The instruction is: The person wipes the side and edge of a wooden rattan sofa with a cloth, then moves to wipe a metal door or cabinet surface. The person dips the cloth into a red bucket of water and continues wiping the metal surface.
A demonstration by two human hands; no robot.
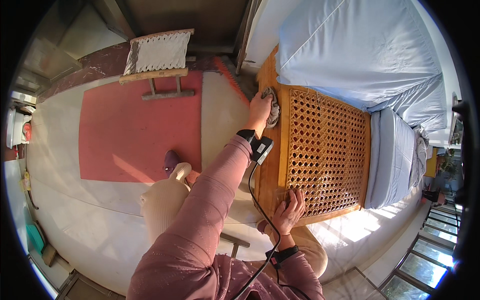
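My left hand (pixel 260 107) is closed around a crumpled grey-brown cloth (pixel 274 108), which touches the wooden frame (pixel 272 150) of a piece of furniture near its upper end. The frame surrounds a woven cane panel (pixel 326 150) with a pattern of holes. Lower down, my right hand (pixel 289 213) rests palm down with its fingertips on the near lower corner of that panel and holds nothing that I can see. Dark straps circle both wrists, and a small black device (pixel 262 150) with a cable sits at the left one.
Light blue fabric (pixel 348 48) drapes over the frame's upper end. A folded blue cushion or bedding (pixel 392 157) lies beyond the panel. On the left are a red mat (pixel 138 131) and a stool with a laced fabric seat (pixel 159 52). An orange-edged item (pixel 232 80) lies near the frame.
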